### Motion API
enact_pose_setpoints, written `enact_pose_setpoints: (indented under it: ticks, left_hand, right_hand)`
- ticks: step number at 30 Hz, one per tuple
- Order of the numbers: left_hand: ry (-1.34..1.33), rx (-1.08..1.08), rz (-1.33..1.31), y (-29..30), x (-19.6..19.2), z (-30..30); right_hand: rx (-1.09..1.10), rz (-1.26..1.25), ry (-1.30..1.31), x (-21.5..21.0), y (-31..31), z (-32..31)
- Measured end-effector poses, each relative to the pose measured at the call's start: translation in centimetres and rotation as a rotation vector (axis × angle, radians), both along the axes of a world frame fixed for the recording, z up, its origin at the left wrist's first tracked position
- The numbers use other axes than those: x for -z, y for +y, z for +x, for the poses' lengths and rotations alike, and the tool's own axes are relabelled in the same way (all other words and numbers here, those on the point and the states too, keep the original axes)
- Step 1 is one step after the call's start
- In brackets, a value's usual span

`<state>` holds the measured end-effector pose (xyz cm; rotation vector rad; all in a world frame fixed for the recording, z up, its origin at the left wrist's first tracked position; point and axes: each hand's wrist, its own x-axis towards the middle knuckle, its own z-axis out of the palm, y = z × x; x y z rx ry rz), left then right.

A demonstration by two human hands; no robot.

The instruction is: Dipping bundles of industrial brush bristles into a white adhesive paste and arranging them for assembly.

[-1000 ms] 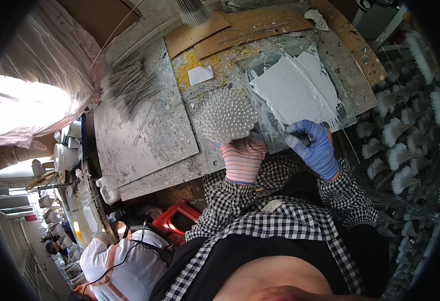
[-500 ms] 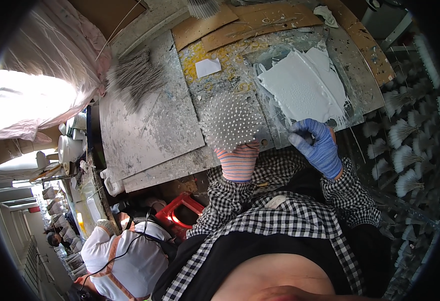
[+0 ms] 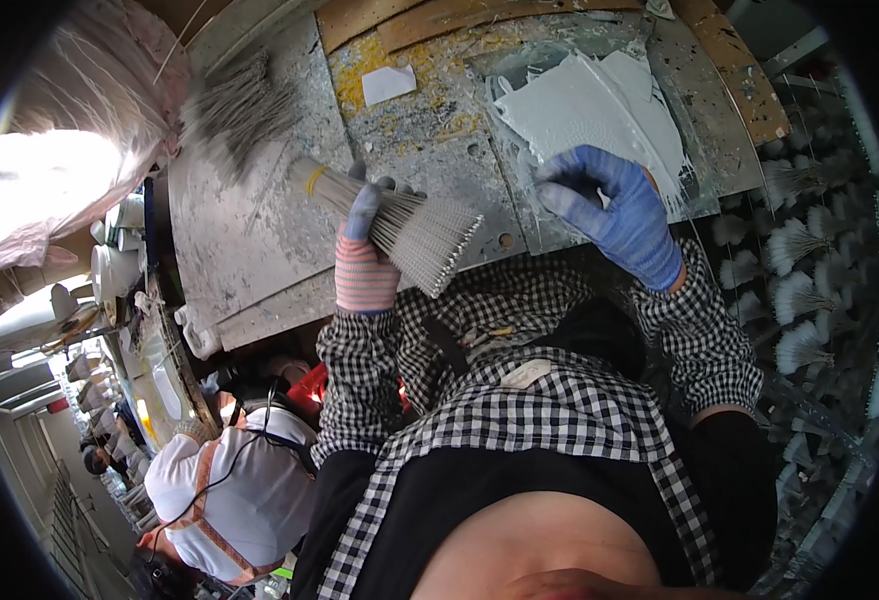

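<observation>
My left hand (image 3: pixel 367 255), in a pink-striped glove with grey fingers, is wrapped round a bundle of thin grey rods (image 3: pixel 427 245). The bundle lies tilted, its fanned, white-tipped end toward me on the right and a yellow band round its narrower end. My right hand (image 3: pixel 614 215), in a blue glove, is curled with thumb and forefinger close together in a ring. It hovers at the near-left edge of the white paste (image 3: pixel 599 115) spread on a glass-like sheet. Whether anything small is between those fingertips is hidden.
A heap of loose grey rods (image 3: pixel 244 115) lies at the table's far left. A white paper piece (image 3: pixel 388 85) sits on the yellow-stained board. Racks of fanned bundles (image 3: pixel 799 270) stand at the right. A person in white (image 3: pixel 234 490) works at lower left, near a red stool (image 3: pixel 309 390).
My left hand has moved left and tipped the bundle from dots facing up to lying sideways. My right hand has shifted slightly left and away from me, over the paste's edge.
</observation>
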<state>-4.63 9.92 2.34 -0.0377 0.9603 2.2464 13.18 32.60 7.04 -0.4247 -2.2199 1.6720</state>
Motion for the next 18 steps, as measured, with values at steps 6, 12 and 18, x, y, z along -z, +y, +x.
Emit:
enact_pose_setpoints:
  ticks: [6,12,18]
  left_hand:
    - [0.245,0.196,-0.105,3.0,-1.0,-0.6]
    - [0.388,0.289,-0.134,5.4,-2.1,-1.2]
    - [0.547,0.332,-0.154,9.3,-3.1,-0.7]
  right_hand:
    - [-0.275,0.117,-0.111,-0.3,-0.3,-2.7]
    - [-0.371,0.334,-0.309,0.5,-0.2,-3.9]
    - [-0.294,0.322,-0.358,0.7,1.4,-3.2]
